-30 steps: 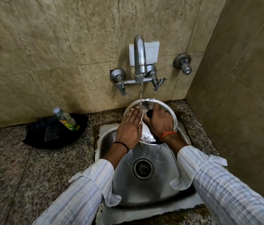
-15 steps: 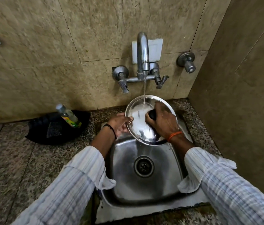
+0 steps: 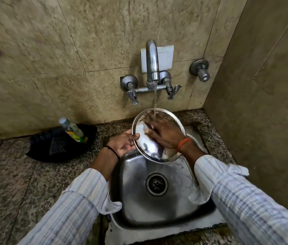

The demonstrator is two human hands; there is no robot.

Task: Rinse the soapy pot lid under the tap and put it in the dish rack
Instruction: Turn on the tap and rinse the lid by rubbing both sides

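Note:
The round steel pot lid (image 3: pixel 150 147) is held tilted over the back of the steel sink (image 3: pixel 136 200), right under the tap (image 3: pixel 151 62). A thin stream of water runs from the spout onto the lid's upper edge. My left hand (image 3: pixel 123 144) grips the lid's left rim. My right hand (image 3: pixel 164 133) lies flat on the lid's face with fingers spread, blurred by motion. No dish rack is in view.
A black tray (image 3: pixel 38 151) with a clear bottle (image 3: pixel 73 129) of green liquid sits on the granite counter left of the sink. Tiled walls close in behind and on the right. A separate valve (image 3: pixel 200 70) sticks out of the wall right of the tap.
My right hand let go of the lid's knob and now spreads flat across the lid's face. My left hand stays on the left rim.

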